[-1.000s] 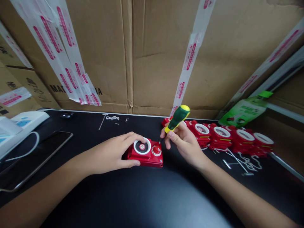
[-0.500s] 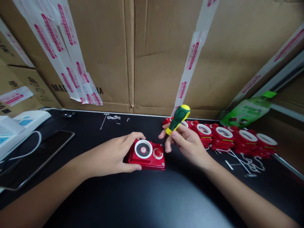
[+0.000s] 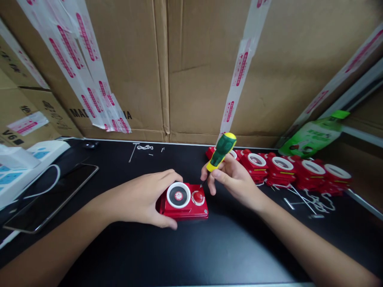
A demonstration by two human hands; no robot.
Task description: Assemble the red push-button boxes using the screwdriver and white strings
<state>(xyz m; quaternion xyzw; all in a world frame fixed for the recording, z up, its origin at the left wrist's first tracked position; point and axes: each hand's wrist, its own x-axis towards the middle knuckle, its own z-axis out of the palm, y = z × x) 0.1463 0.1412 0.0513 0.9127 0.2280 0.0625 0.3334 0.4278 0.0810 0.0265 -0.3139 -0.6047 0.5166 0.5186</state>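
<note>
A red box-shaped device [image 3: 185,213] lies on the black table, with a white-rimmed round dial on its left part and a small red knob on its right. My left hand [image 3: 145,197] grips its left end, thumb along the near side and fingers over the far side. In my right hand [image 3: 235,179] is a screwdriver [image 3: 223,150] with a green and yellow handle, held tilted with the handle up. Its dark shaft comes down to the far right corner of the device, where the tip meets a screw spot; the exact contact is too small to tell.
More red devices [image 3: 281,171] stand in a row at the right, with T-shaped metal rods [image 3: 303,201] and white cords before them. Behind lies a green bottle [image 3: 312,137]. On the left are a phone [image 3: 54,197] and a power strip [image 3: 44,153]. Cardboard [image 3: 197,95] walls the back.
The screwdriver has shifted slightly left and its tip has come onto the device's far right corner. My left hand still grips the device. The camera view has moved a little.
</note>
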